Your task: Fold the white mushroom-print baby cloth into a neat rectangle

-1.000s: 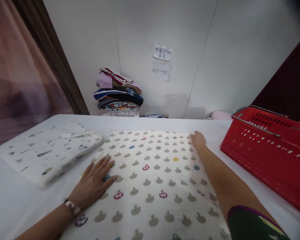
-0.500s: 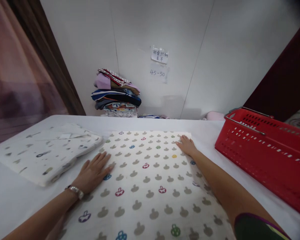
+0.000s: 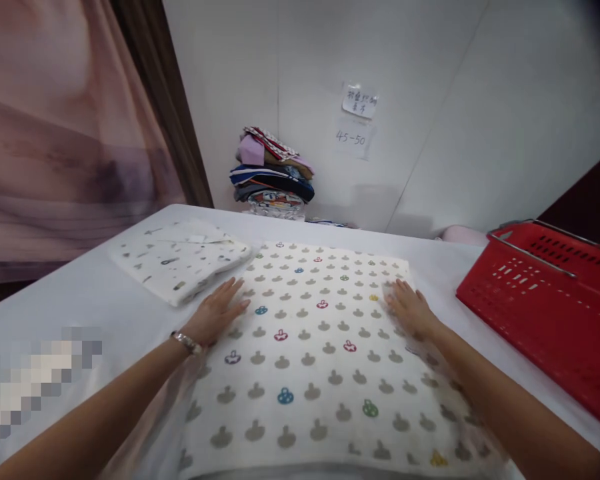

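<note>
A white cloth with grey mushroom prints and a few coloured ones lies spread out in front of me. My left hand rests flat at its left edge, fingers stretched out. On the opposite edge, my right hand lies with its fingers spread. Neither hand is closed round anything. Left of the mushroom cloth sits a folded white cloth with small dark prints, just beyond my left hand.
Both cloths lie on a white table. A red plastic basket with metal handles stands on the right. Behind the table, a stack of folded fabrics rises against the wall. Pink curtain hangs at the left.
My right hand has slid down the right edge of the mushroom cloth, towards me. The view has turned left, and the cloth's near edge now shows at the bottom.
</note>
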Demonstrator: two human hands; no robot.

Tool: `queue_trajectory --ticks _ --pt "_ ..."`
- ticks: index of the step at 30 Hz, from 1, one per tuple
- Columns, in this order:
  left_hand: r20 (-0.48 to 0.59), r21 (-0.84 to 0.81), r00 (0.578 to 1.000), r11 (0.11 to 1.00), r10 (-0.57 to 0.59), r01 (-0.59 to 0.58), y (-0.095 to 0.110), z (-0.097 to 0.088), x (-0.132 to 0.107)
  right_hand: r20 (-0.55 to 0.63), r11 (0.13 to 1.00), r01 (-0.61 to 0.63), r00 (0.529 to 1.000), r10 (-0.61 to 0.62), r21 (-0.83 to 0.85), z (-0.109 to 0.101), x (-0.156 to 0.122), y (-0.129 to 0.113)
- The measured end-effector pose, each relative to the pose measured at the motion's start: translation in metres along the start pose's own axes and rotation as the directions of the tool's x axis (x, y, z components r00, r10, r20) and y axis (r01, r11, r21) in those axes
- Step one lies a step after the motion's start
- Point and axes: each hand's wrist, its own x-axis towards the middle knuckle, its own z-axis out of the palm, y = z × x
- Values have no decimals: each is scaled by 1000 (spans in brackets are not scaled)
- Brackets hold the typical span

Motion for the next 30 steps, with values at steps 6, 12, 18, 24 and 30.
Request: queue_trajectory --ticks 6,12,18,24,30 --pt "49 -1 987 988 152 -152 18 -10 -89 -28 971 30 999 -24 238 1 -91 8" --pt "-45 53 925 925 378 -376 37 -21 -139 -244 806 -37 944 223 591 -54 -138 -13" --pt "-146 58 782 794 606 -605 39 -9 -166 -457 892 356 866 -203 279 -27 -227 -24" --pt "-160 90 775 791 611 -605 40 -5 -163 -402 898 438 814 -419 -48 -5 -259 -15" --pt "-126 154 810 818 573 -554 53 -7 -163 -339 916 382 851 -401 -123 -6 -256 -2"
